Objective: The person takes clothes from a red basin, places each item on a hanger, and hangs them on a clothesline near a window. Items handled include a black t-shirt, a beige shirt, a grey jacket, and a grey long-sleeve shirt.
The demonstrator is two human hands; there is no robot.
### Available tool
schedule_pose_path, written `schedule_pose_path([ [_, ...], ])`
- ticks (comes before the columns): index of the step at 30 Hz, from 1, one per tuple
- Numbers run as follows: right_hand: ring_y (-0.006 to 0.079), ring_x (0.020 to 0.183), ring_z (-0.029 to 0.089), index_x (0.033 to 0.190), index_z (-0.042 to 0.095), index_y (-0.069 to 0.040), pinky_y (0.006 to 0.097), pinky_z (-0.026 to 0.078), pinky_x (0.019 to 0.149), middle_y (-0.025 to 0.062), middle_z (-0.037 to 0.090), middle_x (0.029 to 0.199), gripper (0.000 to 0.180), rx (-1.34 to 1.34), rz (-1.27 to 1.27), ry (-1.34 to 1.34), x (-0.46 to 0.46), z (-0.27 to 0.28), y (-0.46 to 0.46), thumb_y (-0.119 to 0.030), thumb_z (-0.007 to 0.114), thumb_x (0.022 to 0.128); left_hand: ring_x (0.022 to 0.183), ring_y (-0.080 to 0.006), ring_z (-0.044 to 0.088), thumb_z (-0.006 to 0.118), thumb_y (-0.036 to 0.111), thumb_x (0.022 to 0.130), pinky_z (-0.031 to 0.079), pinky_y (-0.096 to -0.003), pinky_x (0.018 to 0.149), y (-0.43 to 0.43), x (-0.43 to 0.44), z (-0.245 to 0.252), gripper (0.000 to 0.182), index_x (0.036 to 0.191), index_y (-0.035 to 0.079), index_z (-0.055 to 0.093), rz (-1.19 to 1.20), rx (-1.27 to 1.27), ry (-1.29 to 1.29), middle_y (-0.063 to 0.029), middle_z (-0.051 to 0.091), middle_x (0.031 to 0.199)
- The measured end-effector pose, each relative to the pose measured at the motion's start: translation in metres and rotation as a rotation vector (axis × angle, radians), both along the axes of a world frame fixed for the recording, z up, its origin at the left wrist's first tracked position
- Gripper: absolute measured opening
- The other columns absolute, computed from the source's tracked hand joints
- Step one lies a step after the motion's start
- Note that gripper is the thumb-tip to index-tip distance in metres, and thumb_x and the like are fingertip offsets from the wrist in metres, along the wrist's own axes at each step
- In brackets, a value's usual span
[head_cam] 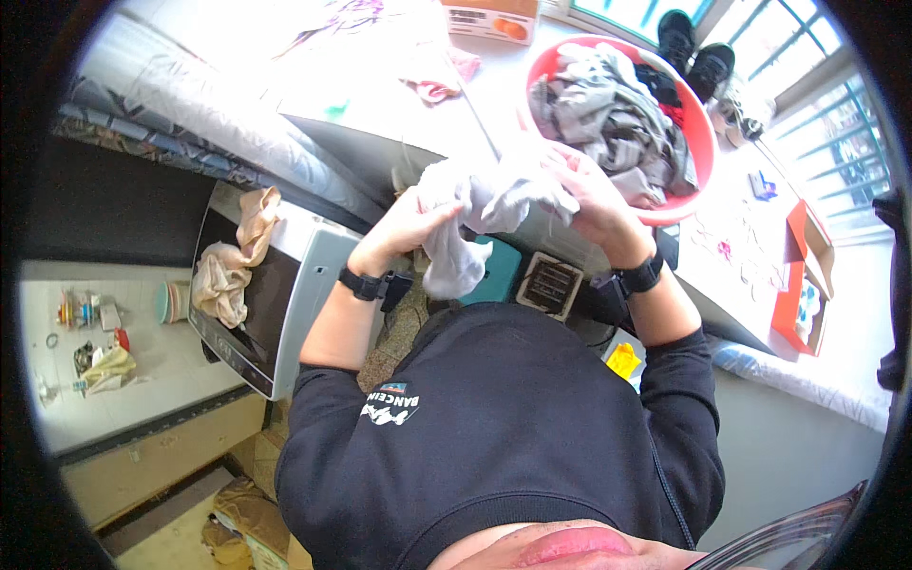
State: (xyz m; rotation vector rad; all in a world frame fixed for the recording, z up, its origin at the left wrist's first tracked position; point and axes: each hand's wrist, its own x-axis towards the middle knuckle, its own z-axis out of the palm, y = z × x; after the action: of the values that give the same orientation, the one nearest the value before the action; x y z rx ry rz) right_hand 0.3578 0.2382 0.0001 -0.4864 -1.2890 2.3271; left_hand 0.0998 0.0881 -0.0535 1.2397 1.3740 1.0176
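Note:
A white cloth (456,260), perhaps a small garment, hangs between my two hands in front of my chest. My left hand (413,221) grips its bunched side, and part of the cloth dangles below the fingers. My right hand (584,189) pinches the other side, close to the rim of a pink basin (705,135). Grey and dark crumpled clothes (605,100) fill the basin. A small pink and white cloth (436,90) lies on the overexposed white surface beyond my hands. Bright glare hides the cloth's upper edge.
Dark shoes (705,68) stand by the window behind the basin. An open orange box (787,320) is at the right. A cardboard box (491,18) sits at the far edge. Beige cloths (221,274) lie on a white appliance (306,285) at the left.

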Motion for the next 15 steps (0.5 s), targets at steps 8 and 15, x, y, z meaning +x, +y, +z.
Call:
schedule_pose_path([
  [8, 0.011, 0.1, 0.067, 0.136, 0.056, 0.003, 0.0266, 0.056, 0.086, 0.0067, 0.069, 0.117, 0.041, 0.104, 0.165, -0.283, -0.088, -0.034, -0.051, -0.023, 0.061, 0.105, 0.14, -0.0245, 0.044, 0.099, 0.02, 0.066, 0.036, -0.0403, 0.118, -0.027, -0.028, -0.042, 0.12, 0.158, 0.002, 0.023, 0.174, 0.239, -0.279, -0.013, 0.045, 0.15],
  [15, 0.0272, 0.118, 0.066, 0.134, 0.064, 0.0, 0.0384, 0.05, 0.104, 0.0196, 0.069, 0.127, 0.039, 1.118, 0.496, -0.28, -0.084, 0.013, 0.013, -0.026, 0.06, 0.104, 0.122, -0.0212, 0.062, 0.091, 0.011, 0.074, 0.048, -0.0373, 0.108, -0.022, -0.039, -0.037, 0.082, 0.143, -0.001, 0.048, 0.162, 0.33, -0.187, -0.0109, 0.063, 0.134],
])
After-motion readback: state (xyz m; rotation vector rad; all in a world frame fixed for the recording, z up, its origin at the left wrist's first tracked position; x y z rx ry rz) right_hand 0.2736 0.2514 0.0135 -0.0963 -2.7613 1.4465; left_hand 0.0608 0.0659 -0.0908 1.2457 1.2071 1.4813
